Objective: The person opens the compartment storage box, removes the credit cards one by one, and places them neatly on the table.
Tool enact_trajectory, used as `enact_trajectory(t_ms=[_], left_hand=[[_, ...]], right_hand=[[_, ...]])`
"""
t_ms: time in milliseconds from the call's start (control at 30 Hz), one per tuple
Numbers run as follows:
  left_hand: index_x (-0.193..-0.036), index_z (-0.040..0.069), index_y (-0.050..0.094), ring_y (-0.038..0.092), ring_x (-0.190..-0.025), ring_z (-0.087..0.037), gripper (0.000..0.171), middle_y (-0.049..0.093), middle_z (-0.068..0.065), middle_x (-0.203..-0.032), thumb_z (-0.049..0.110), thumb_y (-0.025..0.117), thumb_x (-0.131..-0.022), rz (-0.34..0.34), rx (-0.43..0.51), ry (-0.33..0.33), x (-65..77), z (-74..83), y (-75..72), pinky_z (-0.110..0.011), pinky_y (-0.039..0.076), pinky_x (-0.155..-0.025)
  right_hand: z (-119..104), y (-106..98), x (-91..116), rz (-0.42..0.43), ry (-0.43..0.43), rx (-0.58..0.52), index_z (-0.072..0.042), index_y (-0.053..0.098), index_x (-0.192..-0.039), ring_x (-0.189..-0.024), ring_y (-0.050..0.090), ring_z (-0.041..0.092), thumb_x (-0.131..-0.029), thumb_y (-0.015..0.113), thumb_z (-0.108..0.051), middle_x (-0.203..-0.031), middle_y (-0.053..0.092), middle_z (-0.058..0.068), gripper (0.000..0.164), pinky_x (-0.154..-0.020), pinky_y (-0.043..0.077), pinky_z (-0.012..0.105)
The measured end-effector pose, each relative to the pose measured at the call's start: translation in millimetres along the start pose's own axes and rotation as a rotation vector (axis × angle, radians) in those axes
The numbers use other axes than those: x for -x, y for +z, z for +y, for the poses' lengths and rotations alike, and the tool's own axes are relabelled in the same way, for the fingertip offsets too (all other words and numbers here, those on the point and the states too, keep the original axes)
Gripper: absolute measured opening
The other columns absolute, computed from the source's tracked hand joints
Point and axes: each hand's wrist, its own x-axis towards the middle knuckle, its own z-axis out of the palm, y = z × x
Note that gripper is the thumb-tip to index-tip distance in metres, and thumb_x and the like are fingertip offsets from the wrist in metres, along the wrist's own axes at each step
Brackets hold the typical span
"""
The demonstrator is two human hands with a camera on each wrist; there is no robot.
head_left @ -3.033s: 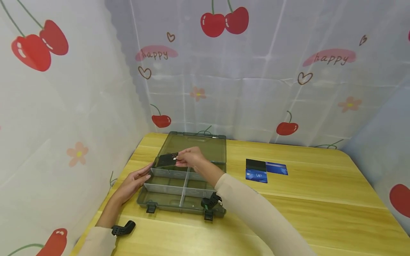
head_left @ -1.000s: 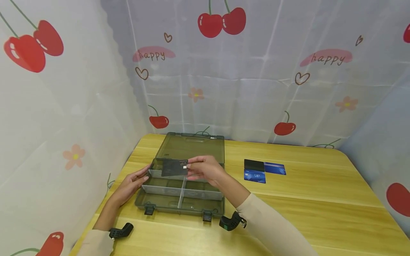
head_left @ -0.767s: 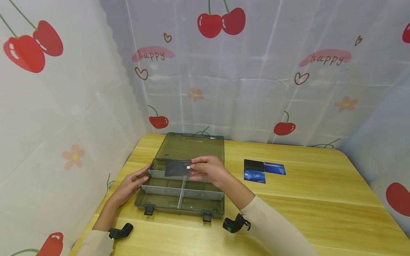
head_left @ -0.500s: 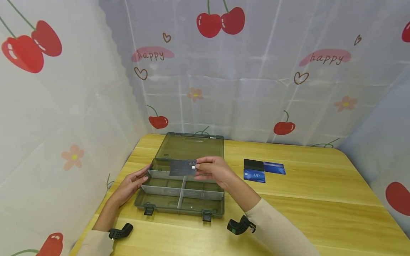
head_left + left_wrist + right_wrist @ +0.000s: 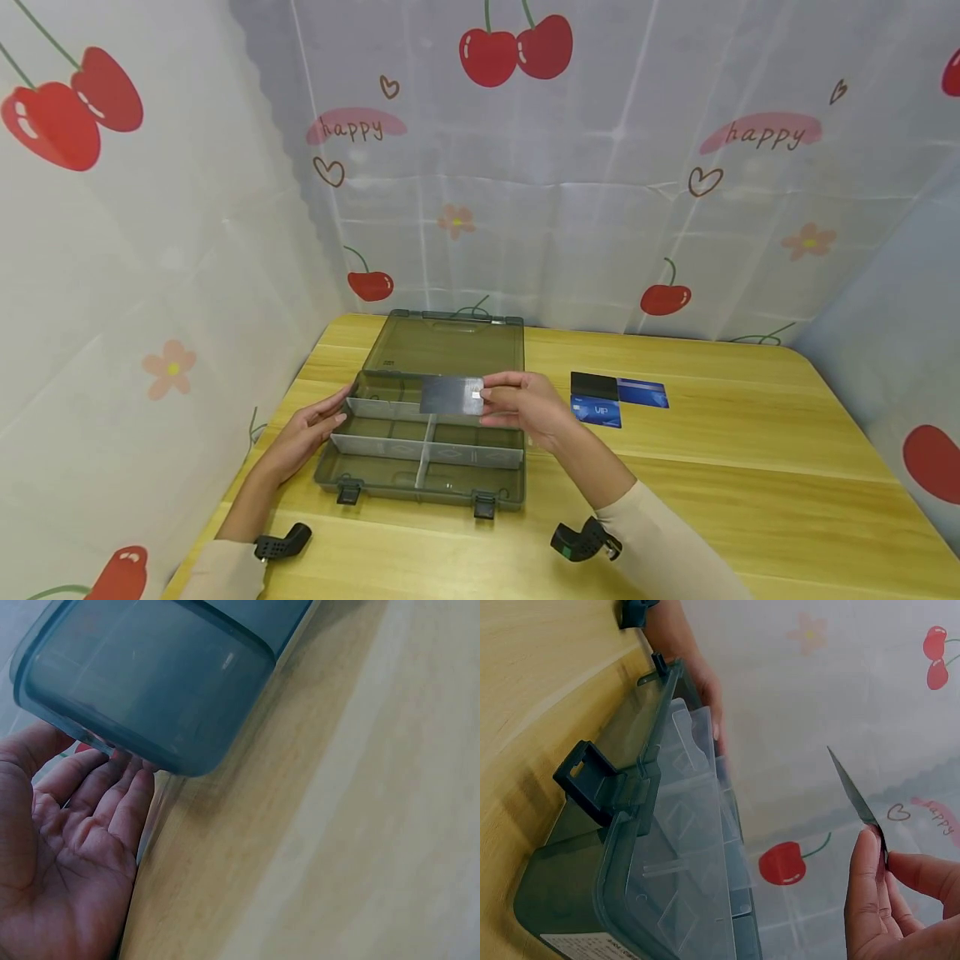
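Note:
My right hand (image 5: 532, 410) pinches a dark card (image 5: 450, 395) by its right edge, near its small light chip. The card is held above the back compartments of a smoky-green plastic divider box (image 5: 390, 493), and its face shines silvery. In the right wrist view the card (image 5: 855, 796) appears nearly edge-on between thumb and fingers, up off the box. At the box's left side, my left hand (image 5: 306, 433) rests with its fingertips against the wall; the left wrist view shows those fingers (image 5: 131, 802) extended. The box lid (image 5: 450, 343) lies folded back, and clear dividers (image 5: 382, 446) split the inside.
Right of the box, a black card (image 5: 594, 385), a blue card (image 5: 642, 393) and a blue VIP card (image 5: 596, 411) lie together on the wooden table (image 5: 750, 458). Two latches (image 5: 348, 491) hang at the box's front. A cherry-print curtain (image 5: 570, 233) encloses the table.
My right hand has carried the dark card rightward from the box's back left corner, and the card's face has turned from black to shiny. My left hand stays at the box's side.

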Motion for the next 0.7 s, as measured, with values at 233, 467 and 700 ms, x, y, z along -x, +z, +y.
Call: enact_trajectory(t_ms=[233,467,700], left_hand=[[-0.162,0.014,0.027,0.005,-0.154,-0.033,0.061,0.011,-0.008,-0.170,0.021,0.053,-0.107,-0.003,-0.001,-0.001,0.1,0.5,-0.2,-0.057,0.011,-0.118],[-0.162,0.013,0.027,0.006,-0.154,-0.032,0.061,0.012,-0.009,-0.170,0.021,0.052,-0.108,0.004,-0.007,0.000,-0.1,1.1,-0.4,-0.055,0.012,-0.118],[-0.162,0.013,0.027,0.006,-0.154,-0.034,0.060,0.011,-0.009,-0.169,0.021,0.051,-0.108,0.009,-0.022,-0.002,0.1,1.4,0.2,-0.057,0.013,-0.117]], right_hand=[[1,-13,9,0.036,-0.007,0.002,0.011,0.058,-0.129,-0.081,0.070,0.021,-0.100,0.060,-0.002,-0.101,0.066,0.010,0.032,-0.079,0.061,0.037],[1,-20,18,0.047,-0.014,0.001,0.011,0.056,-0.132,-0.081,0.069,0.019,-0.100,0.060,-0.003,-0.100,0.068,0.010,0.035,-0.080,0.061,0.037],[3,-29,27,0.049,-0.022,0.024,0.012,0.057,-0.129,-0.078,0.070,0.019,-0.098,0.066,-0.005,-0.094,0.069,0.012,0.037,-0.079,0.061,0.036]])
